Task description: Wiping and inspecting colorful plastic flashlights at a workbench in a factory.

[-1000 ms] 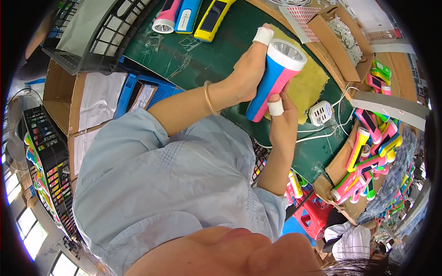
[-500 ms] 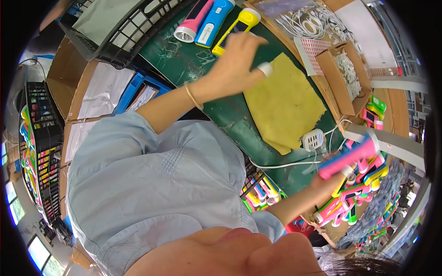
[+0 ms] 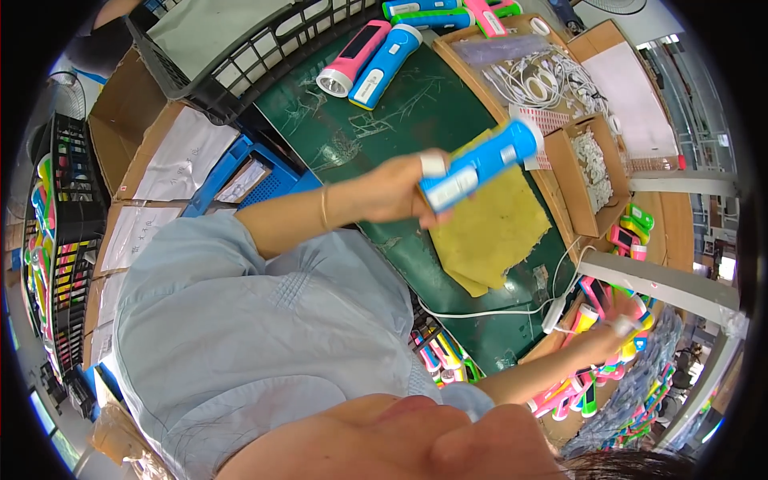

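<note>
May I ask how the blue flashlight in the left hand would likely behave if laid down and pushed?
The blue flashlight is probably stiff: it looks straight though the left hand grips only one end. Looking smooth, it may slide easily. The wider white head might make it roll in a curve.

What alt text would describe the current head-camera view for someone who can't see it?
A person's left hand holds a blue-and-yellow flashlight above a green worktable with a yellow cloth, while the blurred right hand is at a pile of multicoloured flashlights. A pink flashlight and a second blue flashlight lie near a black plastic crate.
</note>
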Demonstrator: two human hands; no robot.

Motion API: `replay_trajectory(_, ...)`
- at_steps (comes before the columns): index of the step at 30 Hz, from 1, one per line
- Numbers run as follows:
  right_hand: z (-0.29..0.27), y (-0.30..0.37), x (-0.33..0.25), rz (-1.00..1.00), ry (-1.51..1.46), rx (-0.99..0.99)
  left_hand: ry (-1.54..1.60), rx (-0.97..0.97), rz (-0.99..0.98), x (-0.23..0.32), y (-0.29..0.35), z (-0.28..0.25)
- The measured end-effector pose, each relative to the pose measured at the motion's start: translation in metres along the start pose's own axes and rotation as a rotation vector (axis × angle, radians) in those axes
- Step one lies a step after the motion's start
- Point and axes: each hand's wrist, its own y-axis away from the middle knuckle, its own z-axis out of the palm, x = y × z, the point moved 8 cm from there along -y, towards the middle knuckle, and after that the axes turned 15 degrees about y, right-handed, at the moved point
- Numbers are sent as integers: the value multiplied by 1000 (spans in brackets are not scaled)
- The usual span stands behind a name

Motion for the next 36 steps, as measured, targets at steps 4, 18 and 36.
replay_trajectory(4,127,168,-37,738,-444,-528,-185,-333,-299,-65,28,38)
replay_trajectory(18,141,199,-55,13,-193,-560,-179,150,12,-37,-6,6)
replay_trajectory(36,122,201,-2,508,-381,-520,-367,177,-122,-28,-55,24)
